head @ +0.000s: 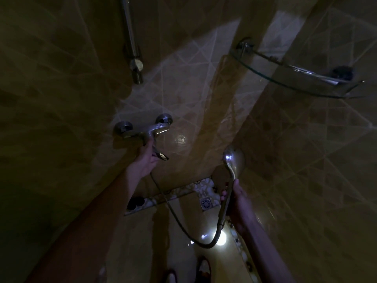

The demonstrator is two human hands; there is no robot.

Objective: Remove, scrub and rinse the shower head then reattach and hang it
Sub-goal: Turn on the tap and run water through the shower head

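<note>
Dim tiled wall [61, 99], brown, pale light patch at centre. Glass corner shelf [295, 82] upper right, a dark object on it. Vertical rail [130, 37] upper left, ending in a bracket. Mixer tap [146, 129] on the wall, centre. Hose [177, 217] runs from under the tap, loops down and up to the shower head's handle. Shower head [234, 162] is attached to the hose, held upright, right of the tap, near the wall corner. Right hand [238, 203] clamped round the handle. Left hand [144, 160] reaches up under the tap, fingers at its lever; grip too dark to tell. Hands well apart. Floor drain [206, 203] below.
</note>
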